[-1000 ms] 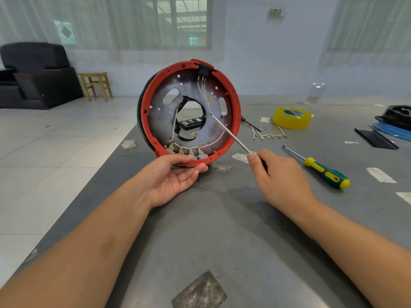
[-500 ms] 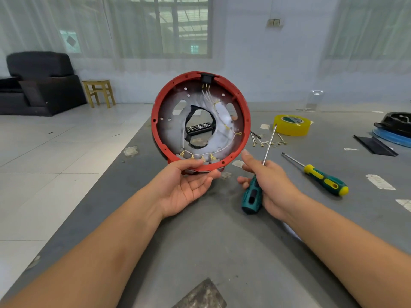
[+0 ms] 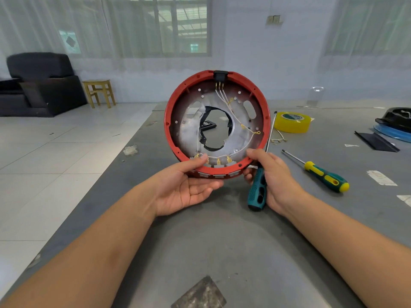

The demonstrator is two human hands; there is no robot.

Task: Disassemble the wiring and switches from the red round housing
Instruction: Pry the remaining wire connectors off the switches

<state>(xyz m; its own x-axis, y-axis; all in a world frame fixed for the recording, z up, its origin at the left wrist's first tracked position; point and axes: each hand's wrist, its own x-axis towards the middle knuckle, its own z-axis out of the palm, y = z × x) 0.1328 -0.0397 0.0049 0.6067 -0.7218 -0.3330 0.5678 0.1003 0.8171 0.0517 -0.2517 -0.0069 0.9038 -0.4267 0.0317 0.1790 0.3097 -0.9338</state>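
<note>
A: What is seen nearest on the bench (image 3: 222, 236)?

B: The left hand (image 3: 186, 187) is cupped palm-up beneath the lower rim of the red round housing (image 3: 171, 121), with the thumb pressed over the rim near the switches (image 3: 218, 163). The right hand (image 3: 275, 181) is closed round a teal-handled screwdriver (image 3: 256, 192), the shaft pointing up alongside the housing's right edge, while its thumb and fingertips are pressed against the lower right of the rim.

A: Where is the housing held?

B: It is held upright on edge above the bench between both hands, its open inside turned toward the camera.

A: How much has been taken apart?

B: Little, by the look of it. White wiring (image 3: 222, 96) is seen running from a black connector (image 3: 220, 76) at the top, round the right side, down to the brass terminals on the row of grey switches at the bottom. All of that appears to be still fitted. Some loose wire pieces (image 3: 279, 138) are seen lying on the bench beyond, so part of the job may be done; that cannot be confirmed.

A: And farther off?

B: A yellow-and-green screwdriver (image 3: 324, 176) is laid to the right, a yellow tape roll (image 3: 291, 122) behind it, and a black armchair (image 3: 40, 83) and wooden stool (image 3: 100, 92) are seen on the floor.
</note>
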